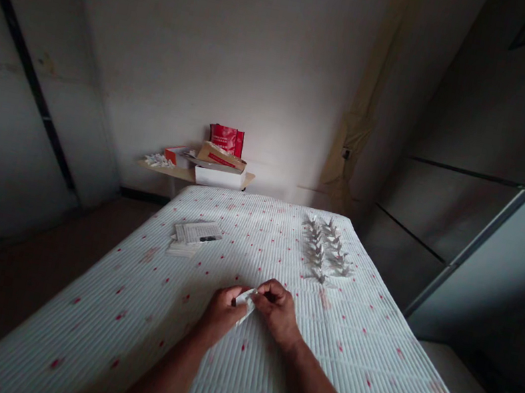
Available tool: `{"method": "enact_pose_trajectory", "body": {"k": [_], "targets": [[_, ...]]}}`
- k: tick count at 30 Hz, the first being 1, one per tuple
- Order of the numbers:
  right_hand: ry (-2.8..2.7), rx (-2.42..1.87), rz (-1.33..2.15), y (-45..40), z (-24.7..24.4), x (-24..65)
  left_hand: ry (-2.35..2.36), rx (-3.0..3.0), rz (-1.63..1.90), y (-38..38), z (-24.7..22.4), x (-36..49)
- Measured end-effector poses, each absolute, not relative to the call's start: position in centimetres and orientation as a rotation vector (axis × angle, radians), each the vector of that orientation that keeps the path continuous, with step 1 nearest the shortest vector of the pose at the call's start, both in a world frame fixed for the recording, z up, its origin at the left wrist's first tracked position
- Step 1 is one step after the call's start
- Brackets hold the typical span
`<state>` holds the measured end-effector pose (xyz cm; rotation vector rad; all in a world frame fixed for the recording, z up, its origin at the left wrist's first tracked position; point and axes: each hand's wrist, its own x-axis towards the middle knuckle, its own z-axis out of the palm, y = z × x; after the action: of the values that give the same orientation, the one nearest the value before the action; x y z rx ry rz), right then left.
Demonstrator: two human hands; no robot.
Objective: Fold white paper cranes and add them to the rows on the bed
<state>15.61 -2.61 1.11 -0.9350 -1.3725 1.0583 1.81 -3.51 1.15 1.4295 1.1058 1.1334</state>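
Observation:
A small piece of folded white paper (246, 303) is held between my two hands, just above the bed's middle. My left hand (222, 311) pinches its left side, with the thumb over the front. At the upper right edge, my right hand (277, 309) grips it between thumb and curled fingers. Part of the paper is covered by the fingers, so its exact folded shape is hard to make out. To the right, folded paper cranes (318, 250) stand in two rows. A stack of printed paper sheets (198, 232) lies on the left.
The bed has a white ribbed cover (232, 367) with red spots. Behind its far edge, a small table (178, 172) bears a white box (218, 177), a cardboard box (221, 157), a red bag (226, 138) and a white pile (157, 161). A dark wardrobe (422, 211) stands at right.

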Motion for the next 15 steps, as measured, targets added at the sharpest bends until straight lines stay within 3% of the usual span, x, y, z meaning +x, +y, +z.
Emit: {"method": "enact_pose_trajectory", "body": {"k": [15], "targets": [[-1.405, -0.878, 0.972, -2.9, 1.48, 15.79, 1.182, 1.494, 1.057, -3.14, 0.4, 1.76]]}}
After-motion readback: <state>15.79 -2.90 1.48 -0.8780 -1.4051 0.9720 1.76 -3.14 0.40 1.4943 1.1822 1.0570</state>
